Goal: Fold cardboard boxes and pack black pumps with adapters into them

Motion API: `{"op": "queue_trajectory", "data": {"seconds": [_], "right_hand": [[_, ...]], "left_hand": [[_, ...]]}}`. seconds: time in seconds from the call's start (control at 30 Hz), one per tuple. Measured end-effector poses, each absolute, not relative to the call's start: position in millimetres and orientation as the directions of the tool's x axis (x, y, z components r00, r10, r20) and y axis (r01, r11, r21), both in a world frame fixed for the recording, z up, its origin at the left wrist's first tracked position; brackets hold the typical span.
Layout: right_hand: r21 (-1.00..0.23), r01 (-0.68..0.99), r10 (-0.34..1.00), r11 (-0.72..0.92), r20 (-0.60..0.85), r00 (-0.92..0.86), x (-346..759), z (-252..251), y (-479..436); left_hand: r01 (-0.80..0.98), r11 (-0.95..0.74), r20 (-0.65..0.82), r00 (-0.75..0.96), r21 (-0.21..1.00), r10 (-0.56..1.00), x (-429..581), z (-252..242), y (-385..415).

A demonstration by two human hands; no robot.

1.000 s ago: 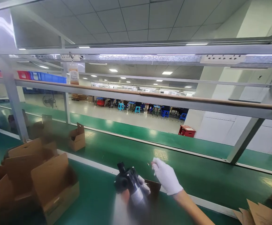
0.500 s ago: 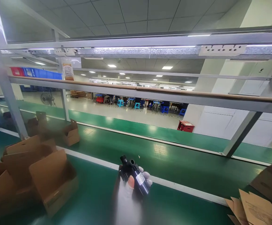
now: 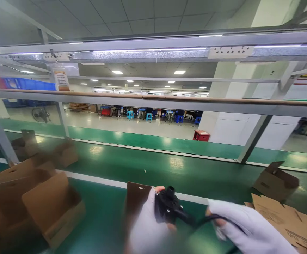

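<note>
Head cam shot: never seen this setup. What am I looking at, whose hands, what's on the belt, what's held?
The single picture comes from a camera worn on a person's head, looking forward and down, so both white-gloved hands at the bottom are the wearer's own. There is no robot. The left hand grips a small black plastic pump-like part with a round port on top. A thin black cable runs from it to the right hand, which holds it. Just behind the left hand stands a flat brown cardboard piece. The surface is a green conveyor belt. On it lie open brown cardboard boxes at left and flattened cardboard sheets at right.
</note>
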State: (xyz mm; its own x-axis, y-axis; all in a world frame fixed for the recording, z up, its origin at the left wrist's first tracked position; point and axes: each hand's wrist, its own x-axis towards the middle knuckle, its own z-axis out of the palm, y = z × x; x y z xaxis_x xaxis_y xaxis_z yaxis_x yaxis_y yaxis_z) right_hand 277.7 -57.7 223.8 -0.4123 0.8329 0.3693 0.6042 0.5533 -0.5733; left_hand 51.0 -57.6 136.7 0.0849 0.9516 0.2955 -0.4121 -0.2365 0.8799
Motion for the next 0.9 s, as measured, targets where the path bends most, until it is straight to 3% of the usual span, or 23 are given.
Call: {"op": "queue_trajectory", "data": {"seconds": [0.07,0.23,0.4,0.47,0.57,0.63,0.73,0.83,0.9], "right_hand": [[-0.527,0.583,0.781,0.619,0.334,-0.527,251,245,-47],[-0.784,0.421,0.750,0.456,0.084,-0.657,217,238,-21],[-0.852,0.290,0.728,0.435,0.144,-0.671,217,216,-32],[-0.835,0.333,0.723,0.438,0.106,-0.683,219,215,-40],[-0.749,0.479,0.771,0.458,0.066,-0.634,227,209,-44],[-0.679,0.557,0.799,0.479,0.073,-0.597,236,201,-41],[-0.622,0.601,0.810,0.503,0.095,-0.579,248,194,-34],[-0.593,0.613,0.813,0.522,0.129,-0.567,239,201,-33],[-0.541,0.644,0.806,0.541,0.117,-0.580,215,209,-34]], "left_hand": [[-0.399,-0.189,0.286,0.200,0.897,0.937,58,133,-60],[-0.406,-0.168,0.292,0.266,0.898,0.919,56,132,-66],[-0.409,-0.257,0.340,0.145,0.876,0.929,59,138,-61],[-0.368,-0.269,0.338,0.136,0.890,0.931,61,137,-55],[-0.128,-0.289,0.303,0.104,0.949,0.947,54,131,-55],[0.032,-0.313,0.313,-0.012,0.949,0.950,38,122,-66],[0.136,-0.313,0.338,-0.261,0.940,0.904,2,100,-84],[0.232,-0.216,0.302,-0.455,0.948,0.838,-31,67,-84],[0.254,-0.146,0.259,-0.497,0.956,0.828,-40,43,-75]]}}
